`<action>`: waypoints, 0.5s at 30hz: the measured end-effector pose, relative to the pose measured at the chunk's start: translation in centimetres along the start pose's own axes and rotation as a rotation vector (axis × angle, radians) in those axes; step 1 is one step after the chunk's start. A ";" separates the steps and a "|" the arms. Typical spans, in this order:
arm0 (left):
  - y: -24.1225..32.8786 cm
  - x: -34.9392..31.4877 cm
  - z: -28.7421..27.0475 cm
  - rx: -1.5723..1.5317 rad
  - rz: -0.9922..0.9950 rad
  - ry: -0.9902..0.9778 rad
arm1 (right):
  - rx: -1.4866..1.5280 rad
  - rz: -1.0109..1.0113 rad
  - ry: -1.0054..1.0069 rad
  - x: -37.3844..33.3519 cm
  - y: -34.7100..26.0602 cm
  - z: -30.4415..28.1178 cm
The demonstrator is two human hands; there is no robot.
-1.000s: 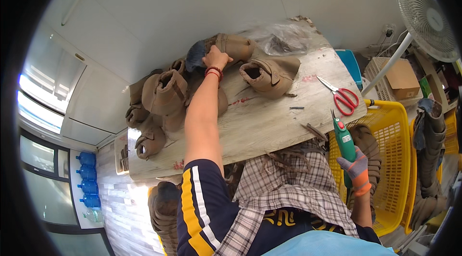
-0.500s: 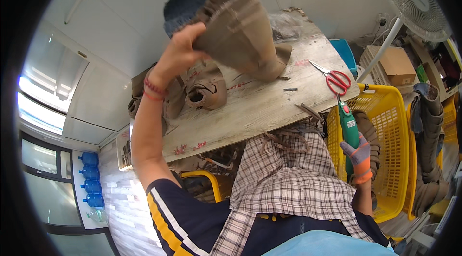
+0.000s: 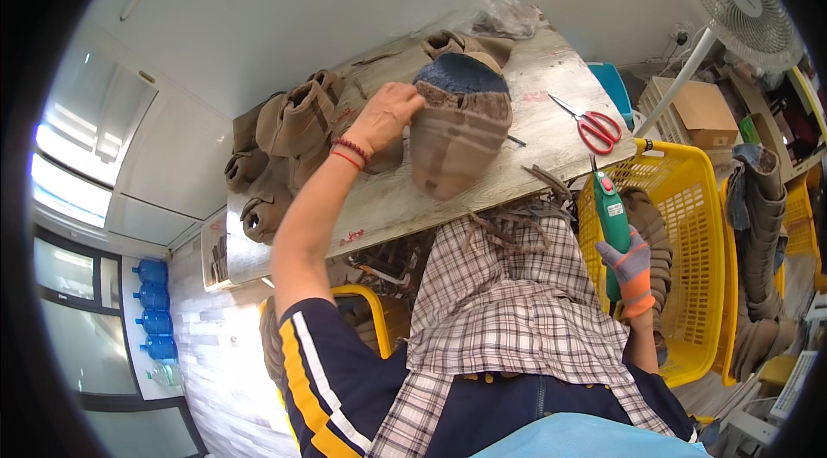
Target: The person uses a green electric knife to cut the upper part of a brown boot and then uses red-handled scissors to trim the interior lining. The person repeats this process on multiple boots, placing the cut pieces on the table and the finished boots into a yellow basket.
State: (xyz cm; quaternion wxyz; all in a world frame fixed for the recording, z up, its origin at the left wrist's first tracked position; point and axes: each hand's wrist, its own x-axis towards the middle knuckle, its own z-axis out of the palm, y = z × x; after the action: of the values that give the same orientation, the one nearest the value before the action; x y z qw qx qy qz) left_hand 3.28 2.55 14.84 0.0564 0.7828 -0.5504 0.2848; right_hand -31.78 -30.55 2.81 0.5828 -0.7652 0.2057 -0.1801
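My left hand (image 3: 389,118) pinches the top edge of a brown boot upper (image 3: 461,152), which hangs tilted over the worn table (image 3: 551,130). The upper shows a dark blue fuzzy lining at its opening and is slightly blurred. A gloved right hand (image 3: 633,268), mine, is wrapped round a green handheld power tool (image 3: 612,218) with a red button and a thin metal tip pointing away from me. The tool is held over the yellow basket at the table's right edge, apart from the upper. Red-handled scissors (image 3: 598,132) lie open on the table just beyond its tip.
More brown boot uppers (image 3: 297,122) are heaped on the table's left. Brown scrap strips (image 3: 512,230) lie on my checked apron and the table edge. A yellow basket (image 3: 698,286) holding stacked uppers stands at right, below a white fan (image 3: 743,6).
My left hand has brought the boot upper down and to the right, nearer the tabletop, turning its blue-lined opening. My right hand and the tool have shifted slightly left.
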 end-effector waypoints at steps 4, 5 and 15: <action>4.6 -5.7 5.8 -0.585 -0.857 0.558 | -0.050 -0.019 0.000 -0.9 0.4 0.3; 6.3 -7.9 7.9 -0.923 -1.067 0.678 | -0.009 -0.002 -0.014 -0.8 0.6 0.6; 15.9 -3.1 12.0 -2.026 -1.524 0.926 | 0.045 0.051 -0.091 0.9 0.1 2.2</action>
State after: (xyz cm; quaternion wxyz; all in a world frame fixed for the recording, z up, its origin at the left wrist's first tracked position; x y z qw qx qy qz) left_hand -7.04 -5.86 -0.32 0.9268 0.3383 0.1209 -0.1095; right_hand -29.89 -29.26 2.21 0.6132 -0.7537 0.1942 -0.1350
